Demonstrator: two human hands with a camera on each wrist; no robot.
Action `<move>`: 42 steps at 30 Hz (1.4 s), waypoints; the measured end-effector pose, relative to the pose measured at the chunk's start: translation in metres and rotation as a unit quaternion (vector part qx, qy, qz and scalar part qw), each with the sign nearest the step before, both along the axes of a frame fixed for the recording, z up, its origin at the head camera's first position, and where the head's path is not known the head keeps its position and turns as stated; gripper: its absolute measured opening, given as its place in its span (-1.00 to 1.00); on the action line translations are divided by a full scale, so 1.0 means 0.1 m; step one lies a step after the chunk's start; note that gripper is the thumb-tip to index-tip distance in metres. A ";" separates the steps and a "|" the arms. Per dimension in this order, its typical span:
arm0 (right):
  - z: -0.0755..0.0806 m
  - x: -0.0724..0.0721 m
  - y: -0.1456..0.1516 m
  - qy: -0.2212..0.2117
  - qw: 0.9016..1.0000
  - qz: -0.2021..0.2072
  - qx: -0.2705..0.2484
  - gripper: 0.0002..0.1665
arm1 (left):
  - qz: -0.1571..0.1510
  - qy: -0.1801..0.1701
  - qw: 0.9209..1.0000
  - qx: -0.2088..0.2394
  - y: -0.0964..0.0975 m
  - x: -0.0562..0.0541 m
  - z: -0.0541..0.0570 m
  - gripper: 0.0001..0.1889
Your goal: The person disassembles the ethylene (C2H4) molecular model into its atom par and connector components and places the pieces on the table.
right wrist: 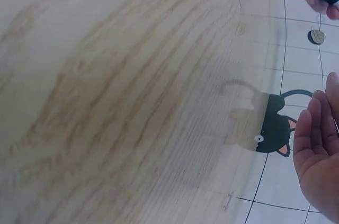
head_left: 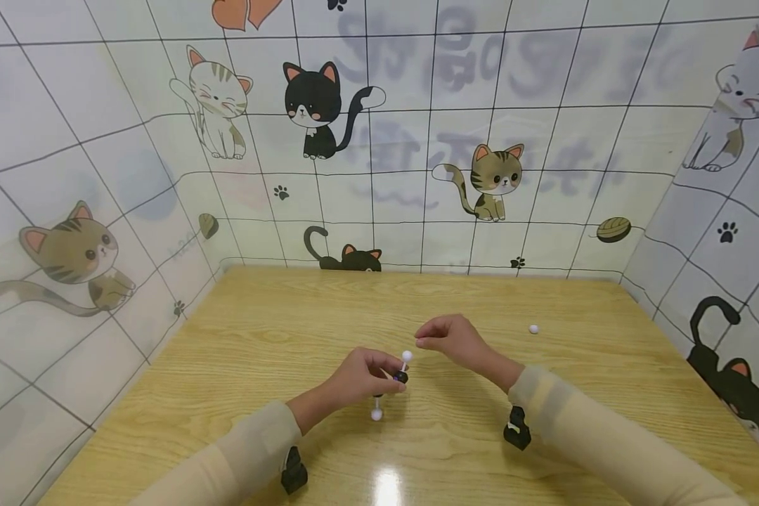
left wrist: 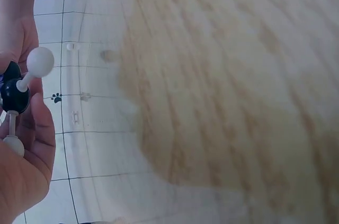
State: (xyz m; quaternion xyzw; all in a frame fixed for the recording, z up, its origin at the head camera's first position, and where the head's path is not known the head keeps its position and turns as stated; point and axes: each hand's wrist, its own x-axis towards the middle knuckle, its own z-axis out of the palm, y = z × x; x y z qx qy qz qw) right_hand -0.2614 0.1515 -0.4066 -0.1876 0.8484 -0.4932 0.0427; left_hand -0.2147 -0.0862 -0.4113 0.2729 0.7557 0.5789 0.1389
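Note:
My left hand (head_left: 360, 374) holds a ball-and-stick molecular model between thumb and fingers, over the middle of the table. A black ball (head_left: 401, 377) shows at the fingertips. From it a white stick rises to a white ball (head_left: 407, 355). Another white ball (head_left: 377, 415) hangs on a stick below the hand; the middle of the model is hidden by the fingers. In the left wrist view, two white sticks join the black ball (left wrist: 15, 98). My right hand (head_left: 457, 343) hovers just right of the model, fingers bent lightly, with nothing visible in them.
A loose white ball (head_left: 534, 329) lies on the wooden table (head_left: 278, 309), right of the right hand. Cat-patterned sheeting (head_left: 405, 140) walls the table at the back and both sides. Black wrist cameras (head_left: 516, 429) hang under both sleeves.

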 end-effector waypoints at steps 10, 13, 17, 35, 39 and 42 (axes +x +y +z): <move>0.35 0.31 -0.12 0.014 1.000 0.025 -0.010 -0.85 | -0.006 -0.010 1.000 0.010 -0.02 -0.10 -0.15 -0.67; 0.30 0.29 -0.10 0.020 0.999 0.025 -0.007 -0.85 | -0.006 -0.012 1.000 0.017 -0.02 -0.11 -0.16 -0.67; 0.14 0.20 -0.06 0.023 0.999 0.025 -0.012 -0.81 | -0.001 -0.017 1.000 0.015 -0.02 -0.11 -0.16 -0.69; 0.03 0.20 -0.01 -0.009 0.992 0.089 -0.085 -0.79 | 0.025 -0.037 0.999 -0.026 0.04 -0.08 -0.11 -0.77; 0.01 0.24 -0.01 -0.017 0.988 0.121 -0.096 -0.78 | 0.038 -0.029 0.998 -0.044 0.05 -0.10 -0.14 -0.74; 0.00 0.26 -0.02 -0.011 0.985 0.136 -0.101 -0.78 | 0.046 -0.017 0.997 -0.060 0.06 -0.11 -0.15 -0.74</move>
